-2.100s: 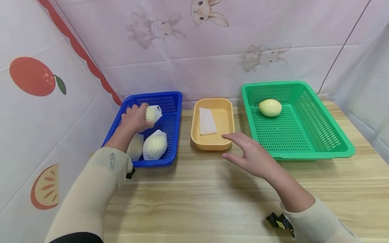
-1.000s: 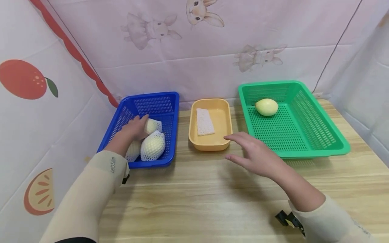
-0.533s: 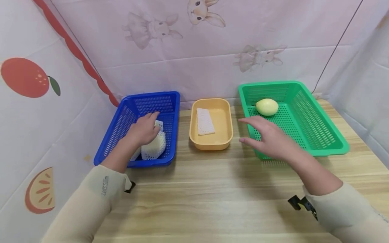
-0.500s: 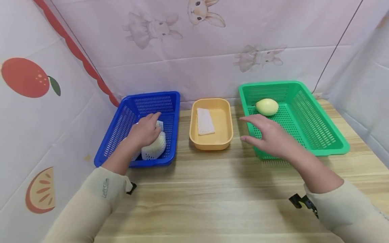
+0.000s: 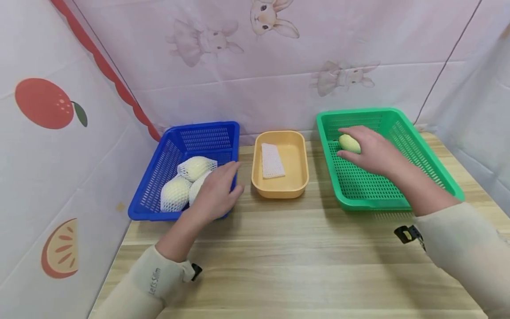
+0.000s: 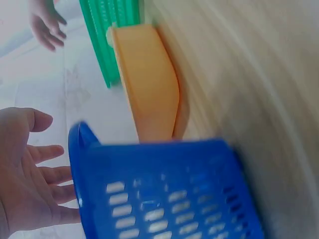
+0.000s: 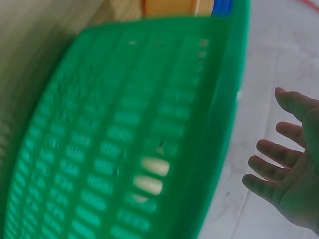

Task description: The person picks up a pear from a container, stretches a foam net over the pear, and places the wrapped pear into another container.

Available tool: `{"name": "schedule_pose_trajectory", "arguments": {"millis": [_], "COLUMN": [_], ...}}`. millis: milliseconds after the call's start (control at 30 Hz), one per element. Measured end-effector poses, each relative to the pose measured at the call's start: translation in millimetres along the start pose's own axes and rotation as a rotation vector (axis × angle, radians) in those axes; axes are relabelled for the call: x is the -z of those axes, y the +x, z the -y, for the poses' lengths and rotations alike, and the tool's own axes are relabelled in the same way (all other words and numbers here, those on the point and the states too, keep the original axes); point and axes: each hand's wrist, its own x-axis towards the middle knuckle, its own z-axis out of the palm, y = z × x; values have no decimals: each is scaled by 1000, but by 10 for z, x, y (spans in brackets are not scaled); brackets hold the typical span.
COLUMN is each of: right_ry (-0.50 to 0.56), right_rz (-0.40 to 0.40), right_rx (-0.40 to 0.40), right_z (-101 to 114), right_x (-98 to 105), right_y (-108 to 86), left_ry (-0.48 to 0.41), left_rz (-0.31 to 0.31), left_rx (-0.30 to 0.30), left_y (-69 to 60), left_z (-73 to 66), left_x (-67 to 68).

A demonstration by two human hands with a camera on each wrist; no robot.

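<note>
Three pale fruits in white foam nets, one of them a netted fruit (image 5: 175, 194), lie in the blue basket (image 5: 149, 195). My left hand (image 5: 217, 190) is over that basket's right side, fingers loosely extended and holding nothing; it partly hides one netted fruit. In the left wrist view the left hand (image 6: 30, 184) appears with fingers spread beyond the basket rim. My right hand (image 5: 370, 148) hovers above a bare pale yellow-green oval fruit (image 5: 349, 144) in the green basket (image 5: 338, 195), covering part of it. The right wrist view has the right hand (image 7: 294, 164) with spread fingers.
Between the baskets stands a shallow yellow tray (image 5: 295, 168) with a flat white foam net (image 5: 272, 160) in it. All stand on a wooden table (image 5: 279, 257). A printed cloth wall (image 5: 279, 97) rises directly behind, and another cloth stands at the left.
My left hand lowered a netted fruit into the blue basket, let go and moved right and nearer. My right hand moved from beside the tray to over the bare fruit in the green basket.
</note>
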Motion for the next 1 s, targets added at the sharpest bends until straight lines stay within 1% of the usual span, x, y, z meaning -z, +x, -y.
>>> {"name": "schedule_pose_trajectory", "arguments": {"millis": [133, 233, 400, 600, 667, 767, 900, 1000], "right_ry": [-38, -64, -107, -173, -189, -193, -210, -234], "right_rz": [18, 47, 110, 173, 188, 226, 284, 289], "right_rx": [-29, -48, -79, -80, -80, -89, -61, -22], "right_z": [-220, -359, -541, -699, -715, -674, -532, -444], "right_x": [-3, -32, -100, -180, -189, -189, -141, -49], "right_y": [139, 237, 377, 473, 470, 444, 403, 409], "left_ry": [-22, -16, 20, 77, 78, 67, 49, 43], "left_rz": [12, 16, 17, 45, 59, 93, 130, 128], "left_rx": [-31, -54, -94, -133, -144, -137, -103, -89], "left_y": [-3, 1, 8, 35, 46, 63, 63, 69], "left_z": [-102, -183, -334, -548, -614, -673, -694, -683], "left_x": [-133, -236, -408, -598, -652, -738, -815, -849]}}
